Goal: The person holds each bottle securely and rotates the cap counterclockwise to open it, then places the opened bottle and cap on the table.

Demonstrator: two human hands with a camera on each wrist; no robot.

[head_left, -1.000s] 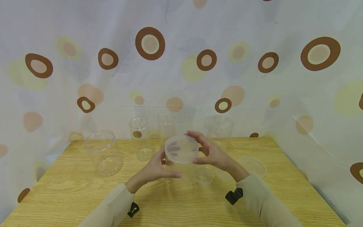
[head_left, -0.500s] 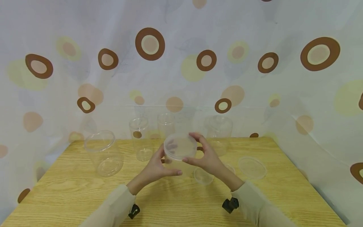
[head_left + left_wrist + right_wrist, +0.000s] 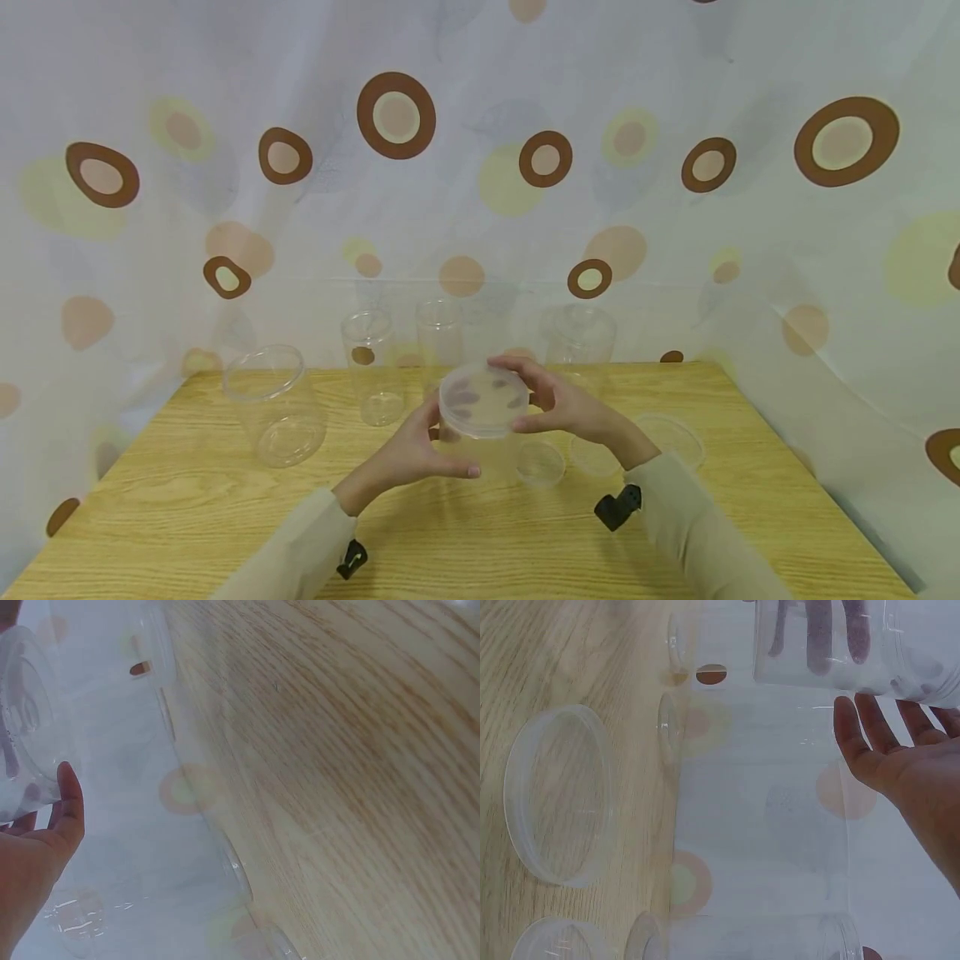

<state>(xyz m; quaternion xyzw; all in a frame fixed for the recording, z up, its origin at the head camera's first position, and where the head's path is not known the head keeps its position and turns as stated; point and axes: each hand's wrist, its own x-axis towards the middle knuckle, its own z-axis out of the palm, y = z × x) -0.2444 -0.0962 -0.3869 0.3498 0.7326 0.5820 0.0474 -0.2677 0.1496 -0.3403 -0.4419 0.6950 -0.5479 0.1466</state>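
In the head view a clear plastic jar [image 3: 480,457] with a frosted lid [image 3: 483,398] on top is held above the table's middle. My left hand [image 3: 408,448] grips the jar's body from the left, thumb in front and fingers behind. My right hand [image 3: 561,406] spans the lid's rim from the right, its thumb at the near edge and fingers at the far edge. In the right wrist view, the left fingers show through the wall of the jar [image 3: 802,664]. The left wrist view catches only part of the jar [image 3: 34,724].
A wide uncovered jar [image 3: 288,408] stands at left. Two tall narrow jars [image 3: 371,367] [image 3: 442,329] and a larger one [image 3: 581,333] stand at the back. Round clear lids [image 3: 540,463] [image 3: 595,457] [image 3: 675,437] lie on the wooden table [image 3: 480,550], behind and beside the right forearm.
My right hand has shifted left along the lid's rim and then back right. The jar has risen slightly and come down again, while my left hand keeps its grip.
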